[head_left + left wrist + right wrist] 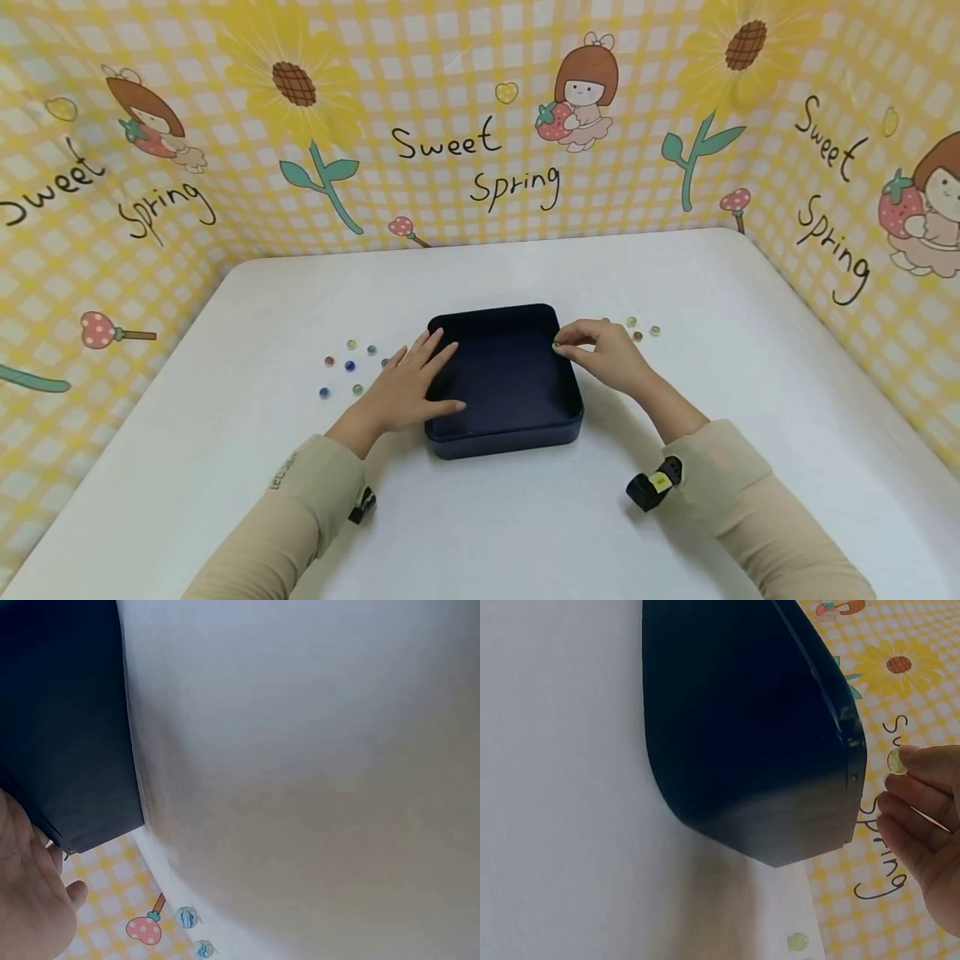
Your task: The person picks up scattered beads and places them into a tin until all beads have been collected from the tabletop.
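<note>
A dark blue square tray (504, 437) with raised walls sits in the middle of the white table. My left hand (405, 387) rests on its left rim, fingers spread and straight, the thumb reaching over the near left part of the wall. At the tray's right rim, my right hand (607, 354) pinches a yellow-green glass marble (897, 760) between thumb and fingertip. In the head view that marble overlaps the right wall's top edge. No marbles show on the tray floor.
Several glass marbles lie left of the tray, among them a blue marble (350, 366) and a reddish one (329, 361). A few more, including a green marble (655, 331), lie beyond my right hand. A yellow checked cloth (450, 75) walls the table's back and sides.
</note>
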`<state>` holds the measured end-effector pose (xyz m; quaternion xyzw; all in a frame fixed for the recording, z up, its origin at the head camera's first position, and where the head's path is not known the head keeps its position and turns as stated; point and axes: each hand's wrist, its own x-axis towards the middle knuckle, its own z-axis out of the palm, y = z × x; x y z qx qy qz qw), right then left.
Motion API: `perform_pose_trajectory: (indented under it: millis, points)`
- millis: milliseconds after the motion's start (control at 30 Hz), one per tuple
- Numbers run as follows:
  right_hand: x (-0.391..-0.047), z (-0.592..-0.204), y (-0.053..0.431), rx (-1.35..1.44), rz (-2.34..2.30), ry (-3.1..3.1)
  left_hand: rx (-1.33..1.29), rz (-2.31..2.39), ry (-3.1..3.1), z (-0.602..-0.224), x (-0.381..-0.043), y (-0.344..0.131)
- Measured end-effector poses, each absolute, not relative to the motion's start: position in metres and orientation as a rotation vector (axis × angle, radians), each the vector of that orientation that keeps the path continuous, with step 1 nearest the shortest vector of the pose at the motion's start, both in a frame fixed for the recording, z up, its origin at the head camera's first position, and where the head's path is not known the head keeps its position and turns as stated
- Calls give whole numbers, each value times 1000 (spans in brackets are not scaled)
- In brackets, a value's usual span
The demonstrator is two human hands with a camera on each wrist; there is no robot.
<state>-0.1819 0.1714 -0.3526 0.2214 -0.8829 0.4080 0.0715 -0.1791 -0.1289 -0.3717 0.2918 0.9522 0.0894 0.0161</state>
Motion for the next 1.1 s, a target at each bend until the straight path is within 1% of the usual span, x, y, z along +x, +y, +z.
perform_pose_trajectory:
  millis: [467,733,1100]
  points:
    - [-184,-356,151,766,1293,-2641,900,259,2955,-371,-181,-131]
    - [-189,-362,147,776,1320,-2691,906,265,2944,-368,-180,-128]
    - [-196,-365,129,842,1356,-2722,899,250,2943,-367,-179,-128]
